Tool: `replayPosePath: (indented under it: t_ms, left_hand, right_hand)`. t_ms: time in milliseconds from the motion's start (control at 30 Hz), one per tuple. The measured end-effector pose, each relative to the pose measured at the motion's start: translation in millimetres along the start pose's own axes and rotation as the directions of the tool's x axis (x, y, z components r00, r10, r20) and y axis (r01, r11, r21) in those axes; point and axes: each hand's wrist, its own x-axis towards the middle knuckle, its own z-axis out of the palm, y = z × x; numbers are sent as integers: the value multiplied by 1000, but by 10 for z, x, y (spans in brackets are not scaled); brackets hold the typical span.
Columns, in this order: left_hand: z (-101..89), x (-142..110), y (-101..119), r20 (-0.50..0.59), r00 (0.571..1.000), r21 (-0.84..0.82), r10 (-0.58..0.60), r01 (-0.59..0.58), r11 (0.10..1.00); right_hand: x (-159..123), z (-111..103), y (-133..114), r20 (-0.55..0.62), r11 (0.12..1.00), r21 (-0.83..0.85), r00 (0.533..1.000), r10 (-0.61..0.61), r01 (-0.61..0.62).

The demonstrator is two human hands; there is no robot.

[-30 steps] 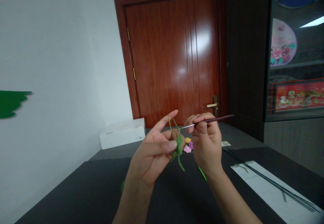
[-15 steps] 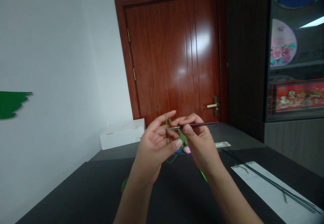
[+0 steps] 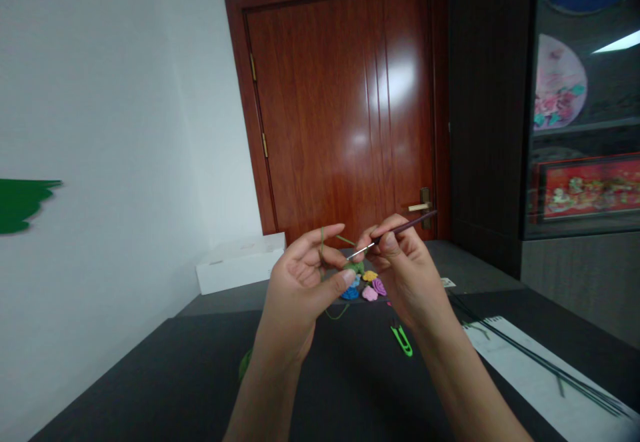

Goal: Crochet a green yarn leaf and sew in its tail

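Your left hand (image 3: 300,289) is curled with its palm toward you, fingers raised, and its thumb and fingertips pinch a small green crocheted piece (image 3: 355,267). That piece sits just in front of your hands and is partly hidden by your fingers, so its stitches and exact shape are hard to make out. A thin green yarn strand (image 3: 322,242) rises across your left fingers.

Your right hand (image 3: 405,269) pinches a slim crochet hook (image 3: 400,229) with a dark purple-brown handle and a silver shaft between thumb and fingers. Its tip points left and down, just above the green piece.

Just beyond your hands, small crocheted flowers lie on the dark grey bench (image 3: 125,389): a blue flower (image 3: 351,293), a yellow flower (image 3: 370,275), a pink flower (image 3: 370,293) and a purple flower (image 3: 379,287). Below your right hand lie bright green plastic thread snips (image 3: 401,340). Under your left forearm, a green yarn ball (image 3: 244,365) is mostly hidden.

Well to the right of your right hand, long dark wire stems (image 3: 540,365) rest on a white paper sheet (image 3: 505,352). Well to the left and beyond your left hand stands a white rectangular box (image 3: 239,265); you cannot see inside it.
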Motion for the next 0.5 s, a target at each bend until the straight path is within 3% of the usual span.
replayPosePath:
  t_ms: [500]
  left_hand:
    - [22,-28,38,-43,999,-23,-22,21,1000]
  right_hand:
    - [-47,-69,-139,92,912,-359,980,-178,200]
